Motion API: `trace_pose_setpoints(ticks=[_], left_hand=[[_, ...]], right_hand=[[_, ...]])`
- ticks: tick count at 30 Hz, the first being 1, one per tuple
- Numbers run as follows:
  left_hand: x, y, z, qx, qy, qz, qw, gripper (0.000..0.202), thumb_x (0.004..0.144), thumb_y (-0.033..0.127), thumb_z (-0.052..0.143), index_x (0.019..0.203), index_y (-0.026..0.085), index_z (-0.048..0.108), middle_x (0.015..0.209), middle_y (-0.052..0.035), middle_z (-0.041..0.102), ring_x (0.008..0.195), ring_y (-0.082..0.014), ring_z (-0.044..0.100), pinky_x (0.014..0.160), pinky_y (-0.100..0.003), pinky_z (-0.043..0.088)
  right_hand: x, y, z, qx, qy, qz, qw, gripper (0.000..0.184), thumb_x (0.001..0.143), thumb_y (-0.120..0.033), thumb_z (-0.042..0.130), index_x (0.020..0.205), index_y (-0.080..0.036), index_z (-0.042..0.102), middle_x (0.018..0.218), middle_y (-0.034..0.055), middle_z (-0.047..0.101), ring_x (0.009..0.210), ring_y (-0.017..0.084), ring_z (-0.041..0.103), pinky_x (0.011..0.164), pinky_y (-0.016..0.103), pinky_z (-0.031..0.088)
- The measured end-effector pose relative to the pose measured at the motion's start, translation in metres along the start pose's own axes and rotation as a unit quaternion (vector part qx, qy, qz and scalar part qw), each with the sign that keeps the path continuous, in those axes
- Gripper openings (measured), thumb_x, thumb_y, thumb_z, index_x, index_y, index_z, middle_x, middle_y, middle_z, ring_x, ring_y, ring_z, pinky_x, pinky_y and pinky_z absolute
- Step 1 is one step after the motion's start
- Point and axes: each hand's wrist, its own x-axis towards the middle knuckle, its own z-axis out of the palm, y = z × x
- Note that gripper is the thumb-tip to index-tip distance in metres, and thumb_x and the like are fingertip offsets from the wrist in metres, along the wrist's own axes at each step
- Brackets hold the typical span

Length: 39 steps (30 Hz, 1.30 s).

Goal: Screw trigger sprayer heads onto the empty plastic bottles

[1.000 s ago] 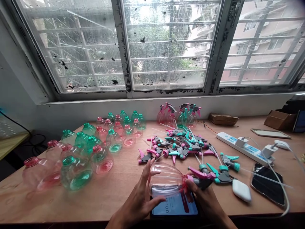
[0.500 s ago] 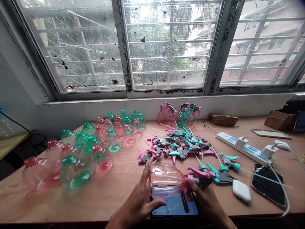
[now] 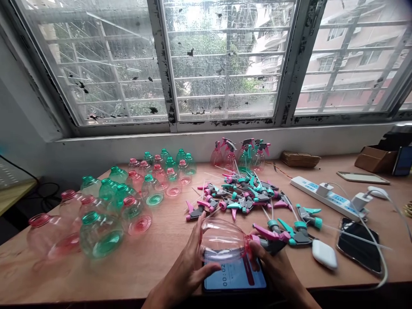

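A clear pink bottle [image 3: 222,240] lies sideways just above the near table edge. My left hand [image 3: 189,264] cups its base end with fingers curled around it. At the bottle's neck, my right hand [image 3: 273,266] grips a pink and grey spray trigger head [image 3: 268,240]. Below both hands lies a phone [image 3: 234,277] with a lit screen showing a timer.
Several empty pink and green bottles [image 3: 106,206] stand at the left. A heap of loose trigger heads [image 3: 244,195] fills the middle, with assembled sprayers [image 3: 241,154] behind. At the right are a power strip [image 3: 328,195], a dark phone [image 3: 358,244] and a white mouse-like case [image 3: 324,254].
The view has shifted slightly downward. Both hands stay on the bottle and trigger head, and the bottle has turned a little between them.
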Motion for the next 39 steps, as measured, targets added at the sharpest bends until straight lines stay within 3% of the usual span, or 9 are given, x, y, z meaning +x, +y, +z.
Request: trace_pose_setpoints(ticks=[4, 7, 10, 14, 19, 24, 27, 32, 39], left_hand=[[-0.002, -0.009, 0.003, 0.011, 0.011, 0.000, 1.000, 0.081, 0.099, 0.037, 0.054, 0.158, 0.037, -0.001, 0.169, -0.0073, 0.005, 0.153, -0.0343, 0.016, 0.123, -0.057, 0.018], [-0.005, -0.013, 0.003, -0.004, 0.002, 0.004, 1.000, 0.101, 0.090, 0.043, 0.068, 0.158, 0.036, -0.007, 0.169, -0.0114, 0.005, 0.152, -0.0373, 0.021, 0.122, -0.058, 0.019], [-0.004, -0.008, 0.000, -0.006, 0.001, 0.010, 1.000, 0.114, 0.083, 0.049, 0.074, 0.158, 0.033, -0.010, 0.169, -0.0128, 0.006, 0.152, -0.0393, 0.014, 0.122, -0.059, 0.017], [-0.001, 0.000, -0.004, 0.019, 0.003, 0.015, 1.000, 0.097, 0.090, 0.044, 0.067, 0.159, 0.033, 0.001, 0.169, -0.0079, 0.007, 0.153, -0.0360, 0.011, 0.123, -0.055, 0.017], [-0.003, -0.008, 0.001, 0.040, 0.025, 0.009, 0.999, 0.074, 0.101, 0.032, 0.051, 0.158, 0.037, 0.004, 0.169, -0.0052, 0.011, 0.154, -0.0308, 0.015, 0.124, -0.053, 0.018], [-0.004, -0.006, -0.001, 0.005, 0.017, 0.003, 1.000, 0.105, 0.087, 0.045, 0.071, 0.159, 0.030, -0.003, 0.169, -0.0110, 0.009, 0.153, -0.0378, 0.010, 0.123, -0.056, 0.015], [-0.002, 0.001, -0.003, -0.018, 0.006, -0.009, 1.000, 0.100, 0.090, 0.046, 0.067, 0.159, 0.029, -0.002, 0.169, -0.0099, 0.005, 0.153, -0.0375, 0.008, 0.123, -0.055, 0.018], [-0.003, -0.007, 0.001, 0.010, 0.007, 0.001, 1.000, 0.083, 0.098, 0.039, 0.056, 0.158, 0.039, -0.001, 0.170, -0.0039, 0.003, 0.154, -0.0337, 0.010, 0.123, -0.056, 0.016], [-0.003, -0.006, 0.000, -0.009, 0.013, -0.015, 1.000, 0.110, 0.085, 0.052, 0.070, 0.158, 0.031, -0.009, 0.169, -0.0122, 0.008, 0.153, -0.0390, 0.007, 0.123, -0.060, 0.010]], right_hand=[[0.000, 0.004, -0.002, 0.030, 0.021, 0.007, 0.999, 0.045, 0.083, -0.060, 0.070, 0.070, -0.017, 0.067, 0.047, -0.0015, 0.057, 0.044, 0.013, 0.050, 0.045, 0.025, 0.039], [0.000, 0.007, -0.004, 0.022, 0.006, 0.006, 1.000, 0.048, 0.083, -0.060, 0.069, 0.063, -0.017, 0.064, 0.048, -0.0007, 0.057, 0.045, 0.013, 0.050, 0.046, 0.026, 0.039], [0.000, 0.009, -0.006, 0.009, 0.004, 0.010, 1.000, 0.051, 0.083, -0.058, 0.070, 0.055, -0.017, 0.060, 0.049, 0.0001, 0.057, 0.047, 0.013, 0.050, 0.047, 0.026, 0.038], [0.001, 0.009, -0.007, 0.001, 0.009, 0.009, 1.000, 0.051, 0.084, -0.058, 0.069, 0.055, -0.017, 0.060, 0.048, 0.0005, 0.057, 0.047, 0.013, 0.050, 0.047, 0.026, 0.039], [0.000, 0.004, -0.003, 0.004, 0.015, 0.012, 1.000, 0.051, 0.083, -0.061, 0.068, 0.057, -0.017, 0.061, 0.047, -0.0002, 0.056, 0.045, 0.013, 0.049, 0.045, 0.024, 0.038], [-0.001, 0.001, 0.000, -0.007, 0.004, 0.009, 1.000, 0.048, 0.083, -0.057, 0.071, 0.059, -0.017, 0.061, 0.045, -0.0009, 0.057, 0.044, 0.011, 0.048, 0.046, 0.023, 0.037], [-0.001, 0.000, 0.001, -0.003, 0.003, 0.001, 1.000, 0.048, 0.081, -0.057, 0.072, 0.060, -0.017, 0.061, 0.043, -0.0013, 0.057, 0.043, 0.011, 0.049, 0.046, 0.023, 0.037], [-0.001, -0.001, 0.002, 0.024, 0.037, 0.017, 0.999, 0.046, 0.077, -0.063, 0.073, 0.077, -0.018, 0.065, 0.046, -0.0033, 0.056, 0.041, 0.013, 0.047, 0.041, 0.024, 0.038], [0.000, 0.002, 0.001, -0.021, 0.003, 0.002, 1.000, 0.047, 0.081, -0.059, 0.071, 0.060, -0.018, 0.060, 0.046, -0.0005, 0.058, 0.044, 0.013, 0.050, 0.046, 0.025, 0.038]])
